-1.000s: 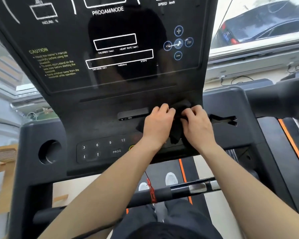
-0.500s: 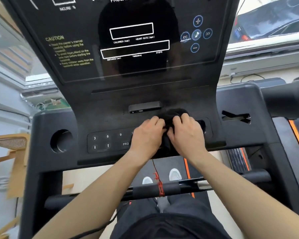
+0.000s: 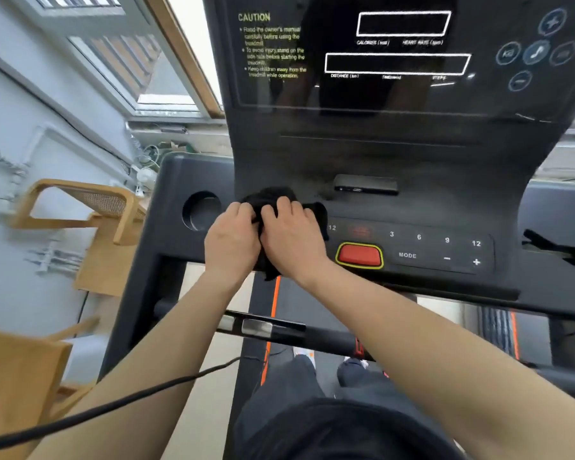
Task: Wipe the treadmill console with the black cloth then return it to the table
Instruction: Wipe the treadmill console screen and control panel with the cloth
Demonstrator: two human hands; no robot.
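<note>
The black cloth (image 3: 273, 198) is bunched on the left part of the treadmill console (image 3: 395, 154), over the left button pad beside the round cup holder (image 3: 201, 210). My left hand (image 3: 232, 242) and my right hand (image 3: 291, 237) lie side by side on top of it, fingers curled, pressing it against the panel. Most of the cloth is hidden under my hands; edges stick out above, at the right and below the console lip.
A red stop button (image 3: 359, 255) and the right keypad (image 3: 445, 250) sit just right of my hands. A handlebar (image 3: 279, 330) crosses below. A wooden chair (image 3: 90, 207) and wooden table (image 3: 17, 376) stand at the left. A black cable (image 3: 113, 406) runs under my left arm.
Both hands with the cloth have slid left along the console, from the middle over the stop button to the left pad by the cup holder. The view has shifted left.
</note>
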